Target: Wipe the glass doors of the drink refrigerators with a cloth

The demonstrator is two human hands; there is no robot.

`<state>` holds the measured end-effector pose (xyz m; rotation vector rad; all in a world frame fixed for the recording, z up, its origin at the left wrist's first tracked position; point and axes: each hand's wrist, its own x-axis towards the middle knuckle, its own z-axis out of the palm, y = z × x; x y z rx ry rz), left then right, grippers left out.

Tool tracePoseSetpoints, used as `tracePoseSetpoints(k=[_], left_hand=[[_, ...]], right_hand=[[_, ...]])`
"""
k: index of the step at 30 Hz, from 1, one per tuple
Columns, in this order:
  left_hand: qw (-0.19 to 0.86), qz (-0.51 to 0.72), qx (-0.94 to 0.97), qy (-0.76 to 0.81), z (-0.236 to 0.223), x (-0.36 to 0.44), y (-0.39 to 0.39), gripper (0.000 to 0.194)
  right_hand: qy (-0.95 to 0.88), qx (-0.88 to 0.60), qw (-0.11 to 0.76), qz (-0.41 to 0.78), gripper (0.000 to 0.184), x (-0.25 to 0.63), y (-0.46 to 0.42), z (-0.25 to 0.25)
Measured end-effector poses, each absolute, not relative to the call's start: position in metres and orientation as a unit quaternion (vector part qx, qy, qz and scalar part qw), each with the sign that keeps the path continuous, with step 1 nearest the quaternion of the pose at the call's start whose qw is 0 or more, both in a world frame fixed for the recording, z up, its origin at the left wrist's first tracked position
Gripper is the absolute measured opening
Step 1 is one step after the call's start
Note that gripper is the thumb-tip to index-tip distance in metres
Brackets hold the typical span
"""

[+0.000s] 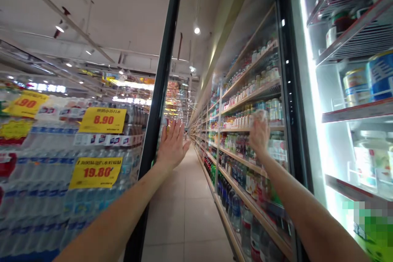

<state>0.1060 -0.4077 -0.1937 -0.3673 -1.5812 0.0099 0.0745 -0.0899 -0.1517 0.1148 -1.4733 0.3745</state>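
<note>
An opened glass cooler door (202, 90) with a black frame stands in front of me. My left hand (173, 145) lies flat on the glass beside the frame's left bar, its fingers stretched out and nothing in it. Farther right, my right hand (259, 137) is closed on a crumpled white cloth (260, 115), which is pressed to the glass. Motion blurs that hand a little, so the cloth's exact shape is hard to make out.
On the right, the lit cooler holds cans (356, 84) and white-capped bottles (370, 155) on wire shelves. Stacks of bottled water (46, 168) with yellow price signs (102, 120) stand at left. Through the glass show a tiled aisle floor (184, 217) and long drink shelves.
</note>
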Motion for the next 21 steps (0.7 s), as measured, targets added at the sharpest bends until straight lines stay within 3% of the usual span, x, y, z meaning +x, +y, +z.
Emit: tracePoseSetpoints(k=[3, 8, 13, 19, 21], left_hand=[[0.684, 0.004, -0.165, -0.711, -0.198, 0.110, -0.409, 0.063], [0.674, 0.039, -0.170, -0.718, -0.217, 0.113, -0.414, 0.061], [0.649, 0.071, -0.170, -0.739, -0.248, 0.118, -0.425, 0.061], [0.624, 0.105, -0.176, -0.754, -0.292, 0.140, -0.438, 0.062], [0.625, 0.116, -0.188, -0.749, -0.305, 0.146, -0.445, 0.061]], right_hand=[[-0.634, -0.019, 0.741, 0.221, 0.050, 0.076, -0.082, -0.162], [-0.700, 0.198, 0.685, 0.029, 0.043, 0.076, -0.135, -0.176], [-0.664, 0.074, 0.731, 0.139, 0.045, 0.081, -0.170, -0.165], [-0.676, 0.331, 0.654, -0.078, 0.046, 0.093, -0.213, -0.259], [-0.681, 0.323, 0.653, -0.078, 0.045, 0.095, -0.221, -0.261]])
